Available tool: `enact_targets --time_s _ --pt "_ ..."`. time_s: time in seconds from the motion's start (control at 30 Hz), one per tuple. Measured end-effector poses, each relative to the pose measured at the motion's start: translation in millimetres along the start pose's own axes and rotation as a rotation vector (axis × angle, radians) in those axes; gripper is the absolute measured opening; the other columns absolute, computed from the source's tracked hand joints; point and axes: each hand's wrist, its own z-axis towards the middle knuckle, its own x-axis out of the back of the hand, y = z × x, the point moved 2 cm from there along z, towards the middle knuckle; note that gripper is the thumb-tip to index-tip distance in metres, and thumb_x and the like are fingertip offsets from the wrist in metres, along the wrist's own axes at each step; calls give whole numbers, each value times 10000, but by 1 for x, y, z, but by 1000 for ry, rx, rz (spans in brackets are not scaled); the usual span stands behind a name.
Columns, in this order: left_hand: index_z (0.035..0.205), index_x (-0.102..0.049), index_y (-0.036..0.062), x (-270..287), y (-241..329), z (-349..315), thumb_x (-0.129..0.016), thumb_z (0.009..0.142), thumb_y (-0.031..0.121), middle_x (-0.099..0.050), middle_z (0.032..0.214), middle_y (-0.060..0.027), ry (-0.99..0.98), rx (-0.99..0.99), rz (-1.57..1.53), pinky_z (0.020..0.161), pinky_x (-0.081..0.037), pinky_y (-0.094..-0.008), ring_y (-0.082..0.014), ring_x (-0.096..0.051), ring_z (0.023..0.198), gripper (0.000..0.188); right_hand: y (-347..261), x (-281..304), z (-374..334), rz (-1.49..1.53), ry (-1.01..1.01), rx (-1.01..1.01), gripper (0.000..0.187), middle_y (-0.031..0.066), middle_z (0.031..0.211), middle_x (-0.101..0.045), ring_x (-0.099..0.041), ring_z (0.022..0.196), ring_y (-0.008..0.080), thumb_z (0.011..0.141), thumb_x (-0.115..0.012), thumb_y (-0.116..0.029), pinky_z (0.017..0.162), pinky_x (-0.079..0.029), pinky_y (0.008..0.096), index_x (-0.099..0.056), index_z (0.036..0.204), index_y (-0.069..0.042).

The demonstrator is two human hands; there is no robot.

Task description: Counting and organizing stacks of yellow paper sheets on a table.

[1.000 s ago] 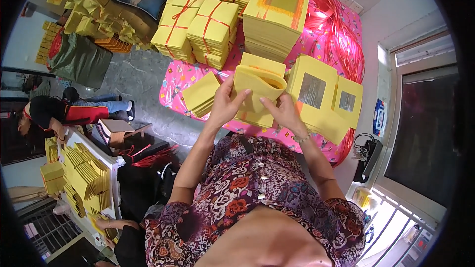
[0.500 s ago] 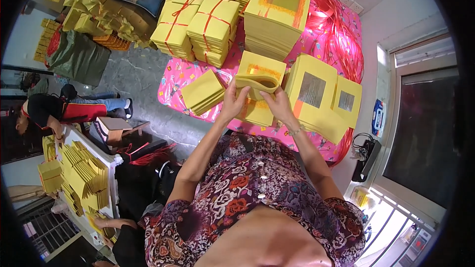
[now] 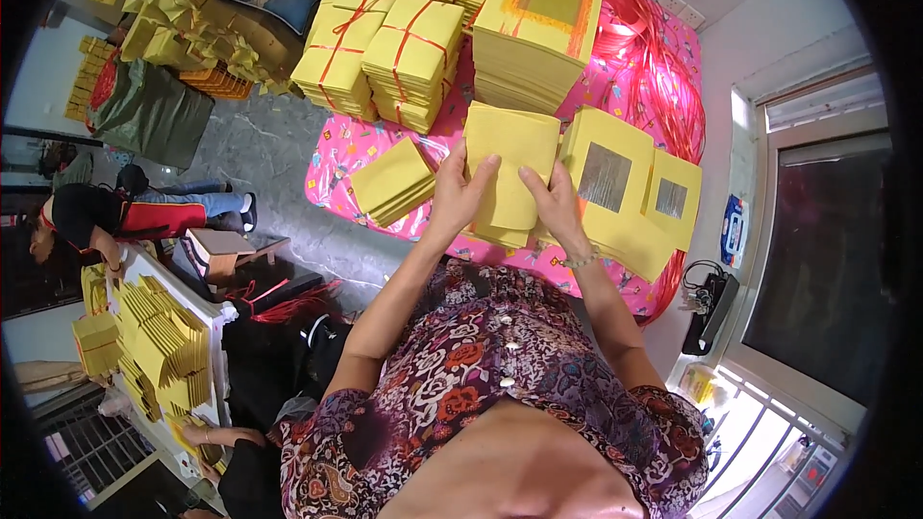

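Note:
A flat pad of plain yellow paper sheets (image 3: 517, 149) lies between my hands at the middle of the table, on more yellow paper. My left hand (image 3: 463, 190) grips its left edge, thumb on top and fingers mostly hidden at the side. On the opposite edge my right hand (image 3: 556, 200) holds it the same way. To the left is a small stack of folded yellow paper (image 3: 394, 183). Close on the right are yellow sheets with a silver foil square (image 3: 606, 176), overlapping a smaller foil-marked stack (image 3: 676, 197).
Yellow paper bundles tied with red ribbon (image 3: 411, 48) stand at the back, beside a tall yellow stack (image 3: 531, 62). Loose red ribbons (image 3: 663, 67) cover the right of the pink tablecloth (image 3: 332, 159). At left, other people work at a white table (image 3: 219, 327) holding yellow paper.
The paper that was bent into a curve between my hands now lies flat, covering the orange-marked sheet beneath. My hands stay at its sides, thumbs on top.

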Motion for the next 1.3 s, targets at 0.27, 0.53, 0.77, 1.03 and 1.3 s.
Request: enact_targets --time_s 0.27,0.53,0.77,1.03,1.3 --pt "1332 -387 -22 -14 28 -8 -465 971 85 -556 1209 -121 -31 -9 -157 954 -412 -301 -163 -523 1123 385 -28 -5 -9 67 56 24 378 92 1158 -611 -578 1029 132 928 -573 -110 886 -472 281 -476 1263 36" --pt "1356 -373 -12 -13 26 -10 -457 976 89 -549 1226 -123 -4 -32 -141 966 -405 -305 -167 -516 1136 402 -34 -4 -8 26 32 39 390 90 1146 -611 -576 1026 130 919 -588 -103 881 -471 285 -473 1267 31" --pt "1373 -365 -3 -12 37 -14 -446 981 86 -527 1267 -109 -43 61 -215 991 -390 -312 -165 -495 1165 409 -45 -4 -9 -69 -1 54 426 87 1156 -601 -570 1043 136 916 -612 -122 893 -467 289 -458 1287 19" --pt "1349 -397 -10 -12 39 -12 -457 982 94 -548 1252 -100 -51 78 -213 987 -395 -308 -157 -510 1151 386 -42 7 -8 -7 19 14 451 87 1225 -558 -511 1124 135 991 -498 -218 965 -408 280 -395 1357 23" --pt "1323 -417 -21 -22 40 -11 -456 984 92 -572 1221 -96 -88 137 -295 967 -408 -296 -142 -531 1122 359 -42 11 -6 -23 70 74 463 82 1250 -544 -487 1136 133 1039 -375 -300 983 -378 271 -397 1368 24"
